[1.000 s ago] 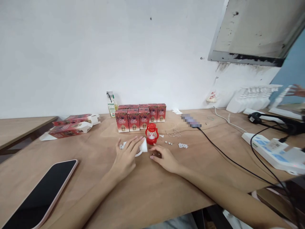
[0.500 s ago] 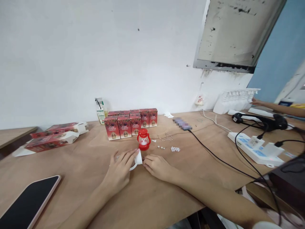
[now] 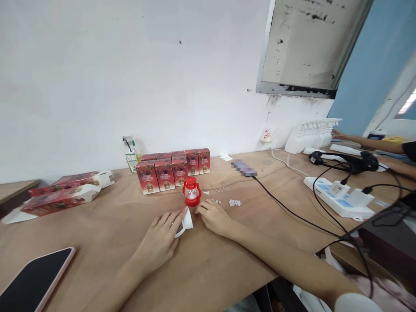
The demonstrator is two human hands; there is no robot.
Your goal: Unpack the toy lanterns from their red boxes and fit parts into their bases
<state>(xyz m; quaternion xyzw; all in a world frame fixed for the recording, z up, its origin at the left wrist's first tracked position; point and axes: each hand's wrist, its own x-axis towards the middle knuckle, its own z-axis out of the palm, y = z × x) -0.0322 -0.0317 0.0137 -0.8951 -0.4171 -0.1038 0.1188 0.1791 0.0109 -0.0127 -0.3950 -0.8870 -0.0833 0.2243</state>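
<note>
Up toward the red lantern (image 3: 192, 192) go the right hand's (image 3: 214, 217) fingertips, just beside its base now, where half a second ago they were right by the mouth of the white cup-shaped piece (image 3: 187, 219). That piece is in front of the lantern and slightly left, lying on its side, flared end facing right, and the left hand (image 3: 160, 236) has its grip closed on it. Is the right grip holding anything? Cannot tell; those fingertips hide whatever may be under them.

To handle this well, I'd say, the left hand should keep a light, steady pinch so the flared rim doesn't twist, and the right fingertips should work gently, with no knock to the lantern standing upright beside them. Better, too, to mind the small white discs (image 3: 217, 201) just right of the lantern; a careless sleeve or knuckle could scatter them.

Look at the poses: left hand back up, fingers stretched forward over the piece, forearm slanting in from the near left. Right forearm sweeps in long and low across the desk (image 3: 208, 268) from the lantern's near right, wrist fairly straight, fingers bunched and curled downward.
</note>
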